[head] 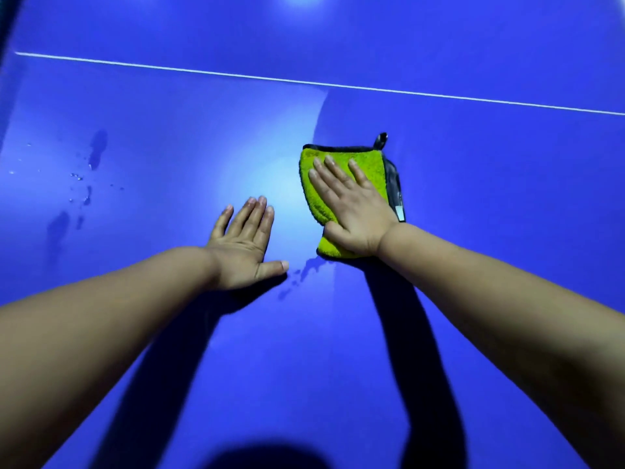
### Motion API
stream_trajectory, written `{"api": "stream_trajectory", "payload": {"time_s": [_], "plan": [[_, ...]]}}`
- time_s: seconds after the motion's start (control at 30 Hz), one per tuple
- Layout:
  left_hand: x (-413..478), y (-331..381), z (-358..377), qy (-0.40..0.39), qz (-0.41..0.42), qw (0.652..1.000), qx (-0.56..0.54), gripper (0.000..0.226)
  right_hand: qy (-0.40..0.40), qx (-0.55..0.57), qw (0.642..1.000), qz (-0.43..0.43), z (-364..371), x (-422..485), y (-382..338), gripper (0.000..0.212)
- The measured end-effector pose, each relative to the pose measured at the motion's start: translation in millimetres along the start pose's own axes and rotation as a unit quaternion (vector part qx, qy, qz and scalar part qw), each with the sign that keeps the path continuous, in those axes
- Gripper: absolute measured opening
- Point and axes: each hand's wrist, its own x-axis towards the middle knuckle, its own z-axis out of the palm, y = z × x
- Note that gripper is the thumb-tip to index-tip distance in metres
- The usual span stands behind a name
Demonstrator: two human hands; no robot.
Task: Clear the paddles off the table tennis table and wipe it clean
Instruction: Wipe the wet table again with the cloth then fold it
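The blue table tennis table (pixel 473 204) fills the view. A folded yellow-green cloth (pixel 313 194) with a grey edge and a hanging loop lies on it right of centre. My right hand (pixel 351 204) presses flat on the cloth with straight, spread fingers. My left hand (pixel 243 245) rests flat on the bare table just left of the cloth, fingers straight and thumb out. No paddle is in view.
A white line (pixel 304 82) crosses the table beyond the cloth. Water droplets and wet smears (pixel 88 184) sit at the left, and a small wet patch (pixel 297 275) lies between my hands. The table's dark edge (pixel 5 35) shows at the far left.
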Motion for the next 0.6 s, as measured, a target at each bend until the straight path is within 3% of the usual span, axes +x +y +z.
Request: {"api": "stream_trajectory", "payload": {"time_s": [0.37,0.6], "plan": [[-42,3,25,0.160,0.007,0.987,-0.022,0.085,0.003,0.031,0.996,0.086,32,-158,-152,0.087],[-123,-7,81,0.153,0.019,0.987,-0.051,0.079,-0.019,0.048,0.985,0.162,41,-232,-242,0.088]]}}
